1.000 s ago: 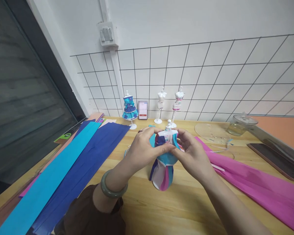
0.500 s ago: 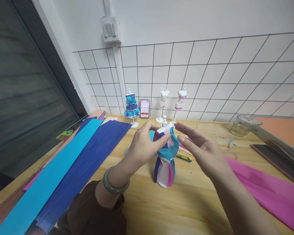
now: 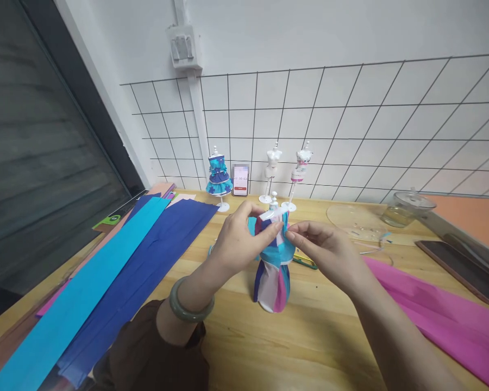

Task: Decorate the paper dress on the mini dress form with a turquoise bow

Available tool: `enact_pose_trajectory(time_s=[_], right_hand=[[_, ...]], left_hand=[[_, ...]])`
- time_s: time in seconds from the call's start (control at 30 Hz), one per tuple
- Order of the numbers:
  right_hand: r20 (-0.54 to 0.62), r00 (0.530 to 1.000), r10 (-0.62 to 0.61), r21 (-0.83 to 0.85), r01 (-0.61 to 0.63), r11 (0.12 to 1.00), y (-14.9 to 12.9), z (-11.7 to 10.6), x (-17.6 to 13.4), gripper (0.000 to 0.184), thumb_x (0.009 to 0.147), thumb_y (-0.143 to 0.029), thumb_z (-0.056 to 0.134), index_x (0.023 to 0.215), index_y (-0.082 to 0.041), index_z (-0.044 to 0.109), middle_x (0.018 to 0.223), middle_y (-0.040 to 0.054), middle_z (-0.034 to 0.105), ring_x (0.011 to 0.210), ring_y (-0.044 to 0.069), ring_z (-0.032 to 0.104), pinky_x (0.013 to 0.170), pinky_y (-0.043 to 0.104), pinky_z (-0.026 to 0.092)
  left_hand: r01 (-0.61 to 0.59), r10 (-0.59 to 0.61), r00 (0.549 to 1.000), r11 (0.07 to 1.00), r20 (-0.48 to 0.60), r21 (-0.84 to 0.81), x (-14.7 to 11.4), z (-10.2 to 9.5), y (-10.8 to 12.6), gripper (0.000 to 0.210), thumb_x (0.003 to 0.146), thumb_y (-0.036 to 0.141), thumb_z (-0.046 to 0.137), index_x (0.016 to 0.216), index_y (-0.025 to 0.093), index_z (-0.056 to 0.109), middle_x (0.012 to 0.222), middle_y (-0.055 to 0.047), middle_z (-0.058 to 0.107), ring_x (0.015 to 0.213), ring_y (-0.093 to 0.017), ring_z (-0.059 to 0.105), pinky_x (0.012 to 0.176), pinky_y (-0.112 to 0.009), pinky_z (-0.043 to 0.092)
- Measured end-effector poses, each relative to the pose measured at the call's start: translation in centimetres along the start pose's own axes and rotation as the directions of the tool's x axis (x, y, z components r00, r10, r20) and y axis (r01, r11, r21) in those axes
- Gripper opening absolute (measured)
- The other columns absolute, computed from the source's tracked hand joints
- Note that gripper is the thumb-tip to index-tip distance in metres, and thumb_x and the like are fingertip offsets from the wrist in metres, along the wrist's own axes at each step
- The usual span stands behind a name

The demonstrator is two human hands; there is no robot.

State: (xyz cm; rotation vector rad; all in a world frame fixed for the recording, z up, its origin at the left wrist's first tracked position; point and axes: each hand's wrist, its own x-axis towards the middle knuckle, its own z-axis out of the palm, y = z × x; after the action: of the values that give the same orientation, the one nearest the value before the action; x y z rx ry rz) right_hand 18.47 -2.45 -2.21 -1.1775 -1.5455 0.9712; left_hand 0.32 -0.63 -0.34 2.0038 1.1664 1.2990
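Observation:
A small dress form (image 3: 273, 202) stands on the wooden table in front of me, its white neck knob showing at the top. It wears a long dress (image 3: 271, 288) in panels of blue, pale pink, magenta and turquoise, narrowed at the waist. My left hand (image 3: 244, 233) is closed round the bodice from the left, with the thumb pressed on its front. From the right, my right hand (image 3: 324, 247) pinches the turquoise edge of the bodice between thumb and fingertips. A strip of clear or white film lies along the dress's top edge.
Behind stand a dress form in a blue ruffled dress (image 3: 219, 176), a phone with a timer (image 3: 240, 180) and two white dress forms (image 3: 273, 163). Blue sheets (image 3: 142, 258) lie left, a magenta sheet (image 3: 440, 320) right. A green cutter (image 3: 305, 262), glass jar (image 3: 403, 212) and dark phone (image 3: 460, 271) lie rightward.
My right hand has moved down and left, and its spread fingers have closed on the bodice's turquoise edge, which now lies flatter. The left hand keeps its hold.

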Motion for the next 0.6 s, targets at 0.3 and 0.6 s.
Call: enact_pose_trajectory(time_s=[0.3, 0.6], right_hand=[[-0.008, 1.0, -0.028, -0.105, 0.027, 0.994, -0.6, -0.8, -0.3, 0.031, 0.076, -0.05, 0.064, 0.083, -0.02, 0.068, 0.084, 0.0057, 0.069, 0.074, 0.02, 0.062, 0.066, 0.034, 0.05], [-0.056, 0.997, -0.051, -0.164, 0.042, 0.986, -1.2, -0.8, -0.6, 0.031, 0.077, -0.051, 0.062, 0.081, -0.021, 0.068, 0.084, 0.0048, 0.068, 0.076, 0.019, 0.062, 0.066, 0.031, 0.049]], left_hand=[[0.005, -0.005, 1.0, 1.0, -0.005, 0.003, 0.1, 0.0, 0.0, 0.022, 0.079, 0.04, 0.061, 0.085, 0.02, 0.054, 0.088, -0.001, 0.064, 0.087, -0.016, 0.059, 0.083, -0.033, 0.045], [0.03, -0.03, 0.999, 0.999, 0.032, -0.019, 0.0, -0.1, -0.1, 0.03, 0.077, 0.048, 0.062, 0.088, 0.02, 0.055, 0.09, -0.002, 0.064, 0.088, -0.017, 0.059, 0.081, -0.033, 0.044]])
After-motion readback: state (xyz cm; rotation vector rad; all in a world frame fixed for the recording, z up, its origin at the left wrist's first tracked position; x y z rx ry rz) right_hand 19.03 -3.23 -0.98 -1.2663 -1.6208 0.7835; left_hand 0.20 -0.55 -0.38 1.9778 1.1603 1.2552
